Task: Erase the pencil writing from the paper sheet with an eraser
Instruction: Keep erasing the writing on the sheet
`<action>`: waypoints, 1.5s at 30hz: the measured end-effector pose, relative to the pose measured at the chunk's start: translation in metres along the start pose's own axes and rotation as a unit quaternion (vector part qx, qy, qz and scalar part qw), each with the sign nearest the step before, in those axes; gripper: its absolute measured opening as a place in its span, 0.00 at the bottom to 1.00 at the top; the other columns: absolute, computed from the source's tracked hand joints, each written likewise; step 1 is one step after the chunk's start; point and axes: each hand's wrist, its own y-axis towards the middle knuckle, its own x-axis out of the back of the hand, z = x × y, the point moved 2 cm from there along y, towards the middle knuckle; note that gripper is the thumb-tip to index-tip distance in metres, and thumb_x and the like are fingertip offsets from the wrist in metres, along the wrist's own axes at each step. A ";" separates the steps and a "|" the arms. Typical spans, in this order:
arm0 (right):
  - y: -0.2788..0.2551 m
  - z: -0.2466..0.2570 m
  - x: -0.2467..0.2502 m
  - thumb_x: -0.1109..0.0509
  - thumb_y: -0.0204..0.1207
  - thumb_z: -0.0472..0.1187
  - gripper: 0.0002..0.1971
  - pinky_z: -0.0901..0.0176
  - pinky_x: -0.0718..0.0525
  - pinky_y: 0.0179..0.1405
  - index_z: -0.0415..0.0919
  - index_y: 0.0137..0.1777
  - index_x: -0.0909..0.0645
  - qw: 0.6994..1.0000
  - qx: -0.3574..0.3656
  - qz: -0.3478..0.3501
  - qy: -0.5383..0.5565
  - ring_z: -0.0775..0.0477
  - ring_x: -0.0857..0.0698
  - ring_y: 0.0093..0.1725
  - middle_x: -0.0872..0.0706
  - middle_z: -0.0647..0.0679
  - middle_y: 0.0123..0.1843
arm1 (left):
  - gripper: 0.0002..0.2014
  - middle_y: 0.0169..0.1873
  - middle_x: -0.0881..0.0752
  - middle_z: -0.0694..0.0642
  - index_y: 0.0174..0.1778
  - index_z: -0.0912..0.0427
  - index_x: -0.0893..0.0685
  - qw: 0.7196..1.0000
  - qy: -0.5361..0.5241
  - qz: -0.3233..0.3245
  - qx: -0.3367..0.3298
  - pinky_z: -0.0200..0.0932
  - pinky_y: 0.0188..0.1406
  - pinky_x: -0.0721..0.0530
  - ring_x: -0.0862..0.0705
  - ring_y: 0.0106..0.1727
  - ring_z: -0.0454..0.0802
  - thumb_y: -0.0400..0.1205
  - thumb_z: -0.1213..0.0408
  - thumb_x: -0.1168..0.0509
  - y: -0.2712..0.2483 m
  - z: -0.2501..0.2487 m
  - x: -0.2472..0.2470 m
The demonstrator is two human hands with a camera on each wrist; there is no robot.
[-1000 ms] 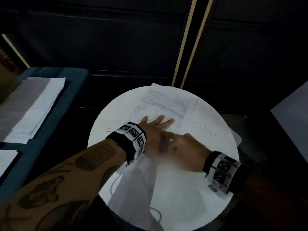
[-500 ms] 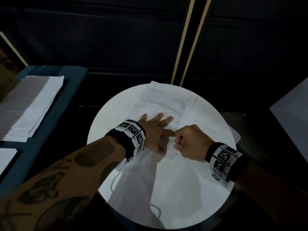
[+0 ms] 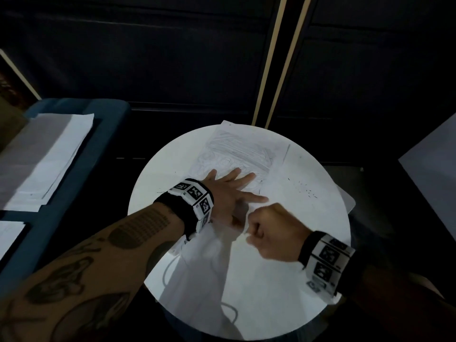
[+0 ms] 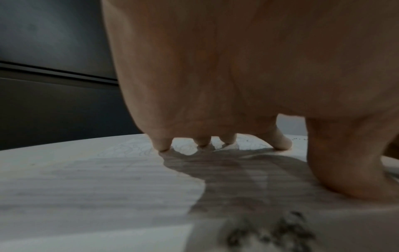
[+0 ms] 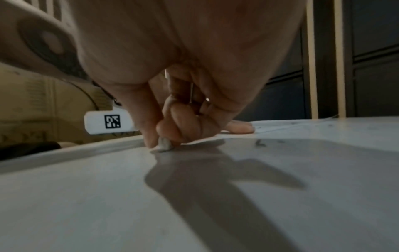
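Bare round table (image 3: 158,183) left of the paper sheet (image 3: 237,149).

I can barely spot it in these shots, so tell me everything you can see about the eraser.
The eraser is a small, pale grey-white nub, rounded and worn, looking like soft rubber. Only its lower tip shows in the right wrist view; the rest is hidden inside the right hand, which pinches it between thumb and curled fingers. Its tip presses down on the paper sheet on the round white table. In the head view it is barely visible.
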 end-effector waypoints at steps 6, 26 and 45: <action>0.019 -0.027 0.022 0.21 0.74 0.42 0.10 0.48 0.09 0.49 0.47 0.33 0.17 0.996 -0.051 -0.068 0.025 0.52 0.13 0.41 0.15 0.58 0.34 | 0.43 0.90 0.72 0.42 0.86 0.18 0.55 0.999 0.050 0.005 0.016 0.79 0.85 0.58 0.73 0.90 0.54 0.81 0.30 0.35 0.002 -0.002 0.001; 0.019 -0.021 0.026 0.21 0.73 0.43 0.10 0.51 0.10 0.49 0.49 0.32 0.16 0.998 -0.041 -0.055 0.009 0.54 0.15 0.40 0.17 0.60 0.35 | 0.43 0.89 0.73 0.43 0.85 0.17 0.57 0.998 0.060 0.006 0.020 0.79 0.86 0.57 0.73 0.90 0.55 0.81 0.29 0.35 0.005 -0.002 -0.001; 0.006 0.003 0.006 0.24 0.72 0.39 0.08 0.65 0.15 0.48 0.45 0.32 0.14 1.000 0.010 0.025 -0.003 0.71 0.17 0.38 0.16 0.61 0.28 | 0.42 0.89 0.73 0.40 0.84 0.15 0.53 1.000 0.005 0.000 0.003 0.74 0.86 0.68 0.76 0.89 0.49 0.80 0.29 0.33 0.000 0.000 0.000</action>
